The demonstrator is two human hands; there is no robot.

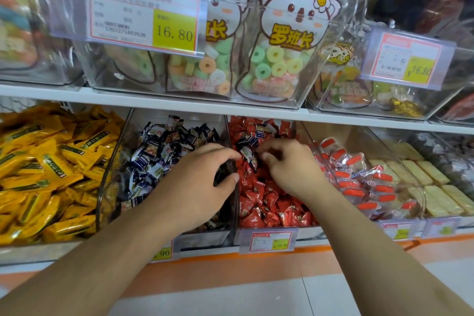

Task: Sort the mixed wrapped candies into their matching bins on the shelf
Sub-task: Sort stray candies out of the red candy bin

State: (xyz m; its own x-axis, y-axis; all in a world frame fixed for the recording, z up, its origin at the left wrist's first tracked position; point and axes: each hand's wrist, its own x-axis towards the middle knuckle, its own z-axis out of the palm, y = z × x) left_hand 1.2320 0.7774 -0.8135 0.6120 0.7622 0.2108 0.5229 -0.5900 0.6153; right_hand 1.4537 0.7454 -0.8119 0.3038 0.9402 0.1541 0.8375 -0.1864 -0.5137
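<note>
Over the red candy bin (269, 224), the right hand (289, 167) is pinching a stray dark-wrapped candy (248, 155) while the left hand (202, 182) is resting loosely curled and empty on the divider, so each stray wants lifting cleanly leftward into the dark candy bin (164, 151).

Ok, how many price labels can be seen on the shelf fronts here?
6 price labels. Two on the upper shelf, left and right; four along the lower shelf: one partly behind an arm, one under the red candies, two further right. Others may be hidden.
</note>
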